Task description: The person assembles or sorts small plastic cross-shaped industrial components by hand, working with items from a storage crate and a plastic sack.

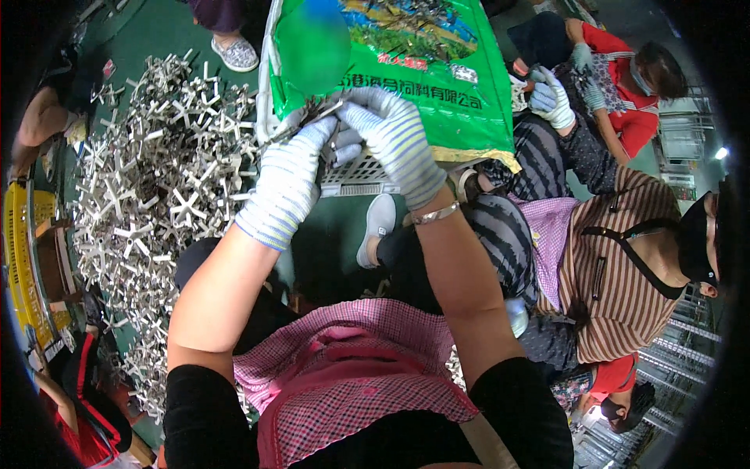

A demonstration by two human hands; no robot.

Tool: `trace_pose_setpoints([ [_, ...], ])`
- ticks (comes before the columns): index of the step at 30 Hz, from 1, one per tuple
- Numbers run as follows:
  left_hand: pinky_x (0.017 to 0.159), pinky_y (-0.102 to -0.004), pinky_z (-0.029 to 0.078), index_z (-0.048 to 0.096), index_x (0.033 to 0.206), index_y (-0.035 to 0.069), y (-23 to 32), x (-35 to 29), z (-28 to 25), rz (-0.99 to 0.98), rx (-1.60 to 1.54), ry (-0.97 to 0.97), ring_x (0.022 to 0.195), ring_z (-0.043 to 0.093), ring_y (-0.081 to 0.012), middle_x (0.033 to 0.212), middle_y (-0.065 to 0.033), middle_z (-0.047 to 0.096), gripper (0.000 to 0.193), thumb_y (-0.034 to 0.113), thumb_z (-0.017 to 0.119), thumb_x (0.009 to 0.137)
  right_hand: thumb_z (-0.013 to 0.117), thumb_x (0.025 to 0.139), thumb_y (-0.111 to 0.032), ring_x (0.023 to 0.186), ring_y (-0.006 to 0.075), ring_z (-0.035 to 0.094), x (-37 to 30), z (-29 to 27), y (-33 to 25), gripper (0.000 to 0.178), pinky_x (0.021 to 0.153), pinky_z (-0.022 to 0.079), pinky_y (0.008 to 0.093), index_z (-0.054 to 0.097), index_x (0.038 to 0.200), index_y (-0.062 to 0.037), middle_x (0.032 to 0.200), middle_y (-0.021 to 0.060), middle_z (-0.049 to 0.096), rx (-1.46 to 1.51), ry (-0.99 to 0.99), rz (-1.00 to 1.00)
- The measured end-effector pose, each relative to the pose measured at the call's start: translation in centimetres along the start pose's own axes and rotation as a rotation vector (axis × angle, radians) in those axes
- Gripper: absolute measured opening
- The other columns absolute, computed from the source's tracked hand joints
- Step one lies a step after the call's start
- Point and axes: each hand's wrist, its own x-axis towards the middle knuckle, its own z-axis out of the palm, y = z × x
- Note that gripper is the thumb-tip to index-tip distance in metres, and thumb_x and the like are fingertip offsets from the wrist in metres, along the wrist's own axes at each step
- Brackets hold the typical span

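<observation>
My left hand [285,172] and my right hand [398,137], both in white knit gloves with blue stripes, meet over the near edge of a green printed sack [484,129]. The sack lies across a white plastic crate [359,188]. Between my closed fingers is a grey metal piece [325,112], partly hidden by the gloves. Its narrow arms resemble those of the star-shaped metal parts [187,205] heaped to my left. Dark scraps [422,16] lie on the sack's far part.
A yellow crate [19,250] stands at the far left. On my right sits a person in a striped top [625,266], beside a gloved person in red [637,141]. Another person's shoe [234,55] rests beyond the heap. Metal racks [687,336] line the right side.
</observation>
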Motion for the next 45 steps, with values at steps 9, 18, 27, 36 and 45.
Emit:
trace_pose_setpoints([
  [9,0.075,-0.0333,0.054,0.050,0.119,0.002,0.7,0.4,-0.2,-0.049,-0.010,-0.026,0.090,0.064,-0.0251,0.111,-0.0165,0.061,0.031,0.009,0.056,0.089,0.060,0.086,-0.010,0.074,0.0112,0.060,1.2,-5.1,-1.3,0.021,0.062,0.049,0.0235,0.061,0.105,-0.0014,0.086,0.0058,0.065,-0.227,0.249,-0.209],
  [18,0.061,-0.0256,0.052,0.051,0.123,0.005,1.6,0.9,0.6,-0.213,0.050,-0.117,0.071,0.064,-0.0150,0.100,-0.0134,0.066,0.036,0.018,0.059,0.090,0.065,0.079,-0.023,0.087,0.0285,0.062,3.3,-20.2,-7.8,0.015,0.076,0.047,0.0413,0.067,0.093,-0.0158,0.089,0.0109,0.065,-2.177,0.120,-0.269],
  [27,0.073,-0.0345,0.055,0.049,0.122,0.004,2.1,0.9,0.0,-0.163,0.053,-0.208,0.082,0.065,-0.0219,0.103,-0.0164,0.063,0.036,0.021,0.058,0.091,0.065,0.082,-0.025,0.091,0.0283,0.064,2.6,-17.7,-9.2,0.030,0.082,0.050,0.0368,0.065,0.107,-0.0083,0.100,0.0141,0.067,-1.787,0.282,-0.343],
  [36,0.050,-0.0240,0.044,0.061,0.096,0.007,1.8,0.5,-0.6,-0.049,0.304,-0.130,0.056,0.053,-0.0108,0.070,-0.0021,0.058,0.018,0.024,0.057,0.092,0.061,0.086,-0.010,0.094,0.0156,0.061,-0.2,-0.2,-3.8,0.030,0.083,0.049,0.0291,0.060,0.113,0.0019,0.104,0.0118,0.063,-0.522,-0.222,-0.298],
  [45,0.054,-0.0221,0.042,0.061,0.099,0.005,3.4,0.4,-1.2,-0.217,0.442,-0.132,0.058,0.053,-0.0097,0.075,-0.0018,0.061,0.019,0.021,0.055,0.092,0.063,0.078,-0.015,0.088,0.0294,0.061,1.1,-0.3,-1.1,0.020,0.082,0.047,0.0376,0.066,0.091,-0.0005,0.091,0.0145,0.064,-0.932,-0.077,-0.505],
])
